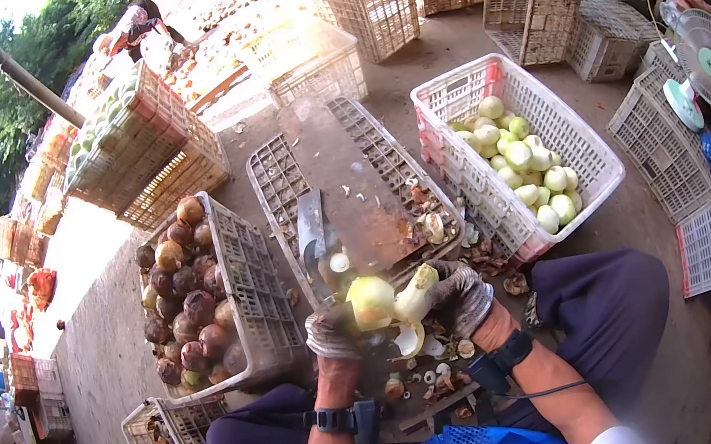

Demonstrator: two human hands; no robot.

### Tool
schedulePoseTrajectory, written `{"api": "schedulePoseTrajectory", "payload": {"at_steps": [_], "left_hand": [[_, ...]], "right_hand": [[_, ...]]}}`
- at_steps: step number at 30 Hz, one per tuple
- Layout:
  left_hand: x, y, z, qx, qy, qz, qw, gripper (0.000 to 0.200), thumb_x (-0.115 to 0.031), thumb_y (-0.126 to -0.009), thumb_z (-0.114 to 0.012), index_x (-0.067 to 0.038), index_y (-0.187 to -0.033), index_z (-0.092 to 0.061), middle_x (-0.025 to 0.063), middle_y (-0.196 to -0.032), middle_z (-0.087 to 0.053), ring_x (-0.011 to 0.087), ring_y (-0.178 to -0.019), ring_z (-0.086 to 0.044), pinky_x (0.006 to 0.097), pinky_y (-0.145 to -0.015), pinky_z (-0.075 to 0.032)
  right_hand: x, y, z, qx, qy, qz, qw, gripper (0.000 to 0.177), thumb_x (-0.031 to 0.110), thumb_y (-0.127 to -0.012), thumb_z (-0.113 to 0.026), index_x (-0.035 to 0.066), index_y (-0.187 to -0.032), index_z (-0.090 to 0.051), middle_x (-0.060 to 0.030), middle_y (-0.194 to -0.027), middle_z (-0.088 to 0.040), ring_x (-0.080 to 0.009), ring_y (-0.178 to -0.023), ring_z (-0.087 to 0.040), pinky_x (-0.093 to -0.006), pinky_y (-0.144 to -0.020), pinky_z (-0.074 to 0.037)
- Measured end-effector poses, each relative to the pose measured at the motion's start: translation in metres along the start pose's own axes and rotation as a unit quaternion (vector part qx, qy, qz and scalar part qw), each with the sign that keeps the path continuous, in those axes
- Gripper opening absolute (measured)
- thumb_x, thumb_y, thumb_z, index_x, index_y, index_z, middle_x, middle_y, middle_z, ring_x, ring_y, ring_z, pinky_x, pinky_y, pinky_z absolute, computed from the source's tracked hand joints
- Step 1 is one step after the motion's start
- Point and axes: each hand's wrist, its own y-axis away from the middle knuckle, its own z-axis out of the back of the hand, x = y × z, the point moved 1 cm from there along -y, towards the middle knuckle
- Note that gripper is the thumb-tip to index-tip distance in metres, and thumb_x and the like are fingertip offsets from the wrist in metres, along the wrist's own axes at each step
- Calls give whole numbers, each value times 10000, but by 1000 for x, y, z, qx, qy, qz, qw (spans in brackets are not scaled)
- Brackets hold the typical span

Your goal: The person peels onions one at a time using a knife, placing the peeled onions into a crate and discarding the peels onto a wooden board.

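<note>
Two grey-gloved hands meet over our lap, just off the near edge of the brown wooden board (359,188) that lies across an upturned grey plastic crate (275,179). Our left hand (332,331) is closed around a round, pale yellow peeled onion (372,301), cupping it from below so that it sits steady. Our right hand (462,295) has its fingers closed on a pale loosened outer layer (416,289) at the onion's side. Brown skin scraps (438,379) lie beneath, which is likely why we hold it there. A steel cleaver (311,225) rests flat at the board's left edge, within easy reach. A grey crate of brown unpeeled onions (246,268) stands on our left and a white crate of pale peeled onions (476,183) on our right, each near its own hand.
</note>
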Motion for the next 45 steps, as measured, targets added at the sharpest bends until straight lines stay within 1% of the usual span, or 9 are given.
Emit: {"api": "schedulePoseTrajectory", "payload": {"at_steps": [2, 17, 20, 21, 24, 28, 34, 41, 45], "left_hand": [[-12, 4, -5, -10, 322, 199, 926, 162, -47, -793, -647, -19, -951, -673, 42, -826, -676, 147, -713, -656, 258, -612, -530], [34, -12, -4, 10, -321, -207, 924, 384, -198, -672, -761, -64, -1019, -666, 93, -884, -695, 231, -749, -673, 339, -667, -533], [47, -9, -2, -13, 99, 91, 991, 275, -194, -781, -648, -35, -1005, -651, 105, -846, -673, 211, -677, -643, 325, -565, -504], [48, -11, -6, -89, 330, 225, 912, 213, -183, -838, -564, -30, -958, -653, 106, -785, -651, 201, -600, -607, 306, -483, -466], [57, -25, -8, -57, 162, 133, 976, 280, -231, -800, -585, -18, -971, -651, 122, -797, -651, 235, -619, -618, 328, -507, -489], [71, -30, -13, -1, -138, -104, 985, 300, -196, -781, -617, -10, -1014, -652, 121, -879, -676, 261, -743, -659, 342, -621, -534], [30, -20, -58, 28, -55, -116, 991, 267, -158, -742, -710, -28, -973, -679, 85, -899, -687, 206, -808, -664, 338, -699, -537], [42, -30, -73, 102, -102, -140, 980, 232, -146, -908, -549, 35, -1024, -638, 95, -905, -660, 215, -804, -651, 339, -705, -544], [49, -44, -73, 138, 422, 122, 888, 246, -139, -922, -531, 59, -1049, -601, 154, -911, -660, 257, -813, -666, 373, -708, -568]], "right_hand": [[-1, 0, 3, -14, 3, -15, 1000, 298, 27, -745, -644, 5, -1039, -598, -75, -952, -668, -189, -887, -638, -303, -815, -518], [-52, 13, 47, -58, 97, -54, 992, 345, 278, -791, -663, 101, -1086, -626, 3, -1044, -679, -141, -948, -625, -328, -867, -498], [-62, 22, 52, -99, -232, -98, 963, 292, 224, -782, -665, 106, -1048, -639, -21, -1016, -686, -131, -893, -634, -311, -826, -510], [-74, 23, 50, -116, -192, -81, 971, 276, 188, -780, -652, 99, -1042, -642, -38, -999, -690, -144, -865, -643, -312, -809, -518], [-64, 26, 46, -89, -240, -326, 910, 279, 119, -759, -628, 58, -1031, -646, -78, -925, -701, -186, -813, -663, -317, -750, -534], [-34, 8, 21, 159, 406, -263, 860, 375, 137, -735, -724, 5, -1068, -614, -81, -922, -692, -213, -848, -658, -308, -725, -530], [-7, 17, 39, -49, -245, -223, 942, 517, 275, -803, -749, 22, -1213, -561, -51, -1095, -638, -163, -972, -609, -296, -823, -508], [-47, 22, 40, -182, -329, -257, 890, 486, 196, -768, -763, 29, -1186, -578, -100, -999, -664, -211, -860, -648, -360, -779, -542], [-49, 17, 73, -274, -468, -213, 813, 363, 114, -752, -737, 5, -1071, -600, -100, -929, -664, -255, -786, -647, -380, -722, -561]]}}
